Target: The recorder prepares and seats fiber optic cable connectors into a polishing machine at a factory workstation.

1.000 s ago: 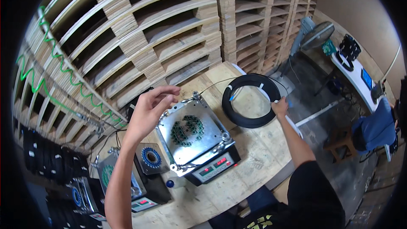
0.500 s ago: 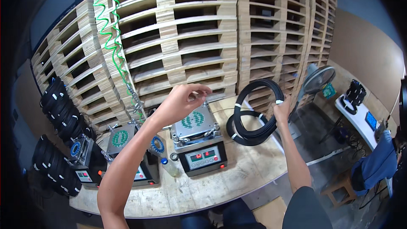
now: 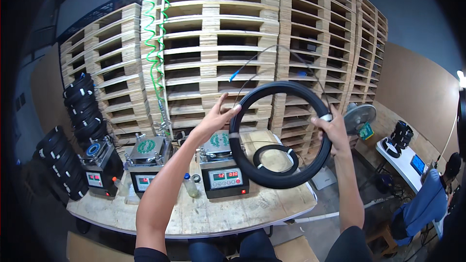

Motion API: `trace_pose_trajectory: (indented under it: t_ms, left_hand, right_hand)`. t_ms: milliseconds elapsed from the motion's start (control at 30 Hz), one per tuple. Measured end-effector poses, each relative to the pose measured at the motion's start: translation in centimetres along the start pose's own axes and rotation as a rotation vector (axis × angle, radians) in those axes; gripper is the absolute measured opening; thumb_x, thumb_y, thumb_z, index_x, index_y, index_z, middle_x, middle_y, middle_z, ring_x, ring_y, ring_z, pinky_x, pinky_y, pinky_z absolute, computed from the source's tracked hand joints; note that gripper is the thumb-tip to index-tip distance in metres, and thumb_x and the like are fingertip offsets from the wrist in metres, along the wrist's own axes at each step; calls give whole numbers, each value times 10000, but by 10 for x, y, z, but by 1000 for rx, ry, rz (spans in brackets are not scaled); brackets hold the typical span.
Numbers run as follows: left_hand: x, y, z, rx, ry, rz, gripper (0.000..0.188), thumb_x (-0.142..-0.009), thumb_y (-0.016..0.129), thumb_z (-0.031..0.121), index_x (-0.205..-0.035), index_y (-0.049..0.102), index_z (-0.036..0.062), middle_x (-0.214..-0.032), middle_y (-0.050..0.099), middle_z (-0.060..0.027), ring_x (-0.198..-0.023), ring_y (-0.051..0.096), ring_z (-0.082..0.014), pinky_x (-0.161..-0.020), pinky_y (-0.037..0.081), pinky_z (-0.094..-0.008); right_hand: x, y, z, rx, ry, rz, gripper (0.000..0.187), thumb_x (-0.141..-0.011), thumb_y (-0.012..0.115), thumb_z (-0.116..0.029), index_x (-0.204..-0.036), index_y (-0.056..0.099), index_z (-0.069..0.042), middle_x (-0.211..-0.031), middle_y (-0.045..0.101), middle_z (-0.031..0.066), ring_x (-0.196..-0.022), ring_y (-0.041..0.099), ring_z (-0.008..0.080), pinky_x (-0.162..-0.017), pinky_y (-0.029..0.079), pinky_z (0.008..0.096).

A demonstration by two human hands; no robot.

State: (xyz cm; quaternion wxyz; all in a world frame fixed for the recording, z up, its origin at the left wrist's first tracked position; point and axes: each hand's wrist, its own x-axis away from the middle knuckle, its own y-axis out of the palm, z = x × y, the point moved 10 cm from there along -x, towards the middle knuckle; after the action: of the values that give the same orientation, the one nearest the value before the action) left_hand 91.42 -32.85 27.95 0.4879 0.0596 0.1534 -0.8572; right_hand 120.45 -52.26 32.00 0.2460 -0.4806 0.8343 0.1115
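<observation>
A large coil of black cable [image 3: 281, 181], tied with white bands, is held up over the right part of the bench. My right hand [image 3: 336, 131] grips its right side by a white band. At its left edge is my left hand [image 3: 216, 118], with thumb and fingers apart and the thumb tip at the coil's rim. From the coil a loose cable end arcs upward and ends in a blue tip [image 3: 234, 75]. A second, smaller black coil [image 3: 260, 158] lies on the bench, seen through the raised one.
Three heated machines [image 3: 224, 183] with displays stand on the wooden bench [image 3: 194, 218], beside a small blue-capped bottle [image 3: 191, 188]. Stacked pallets [image 3: 208, 43] rise behind. More coils [image 3: 58, 165] are piled at left. At right are a fan [image 3: 359, 119] and a person in blue [image 3: 422, 194].
My right hand has raised the coil and turned it to face me. My left hand has come to its left edge. The middle machine's display has changed, and the view has shifted.
</observation>
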Motion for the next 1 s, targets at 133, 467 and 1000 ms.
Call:
trace_pose_trajectory:
  t_ms: [133, 467, 1000]
  left_hand:
    - [49, -20, -10, 127, -22, 50, 880, -953, 710, 369, -1620, 159, 207, -1157, 612, -131, -769, 695, -175, -692, 567, -316]
    - [124, -115, -70, -111, 198, 590, 681, -895, 774, 342, -1463, 511, 73, -727, 552, 25, -484, 467, -38, -413, 363, -236]
    - [52, -126, -190, -268, 80, 744, 516, -963, 675, 417, -1315, 651, 41, -1025, 744, -178, -939, 663, -164, -874, 502, -330]
  right_hand:
    - [25, 44, 16, -179, 57, -134, 639, -767, 759, -30, -1370, 549, -31, -742, 587, 2, -450, 490, 66, -410, 420, 230]
    - [42, 169, 92, -141, -12, -257, 500, -887, 786, -255, -1269, 615, 19, -717, 605, -3, -461, 502, 46, -404, 387, 218]
    - [1, 209, 256, -40, -28, -161, 482, -950, 700, -349, -1199, 661, 61, -1074, 732, 158, -983, 659, 202, -930, 481, 328]
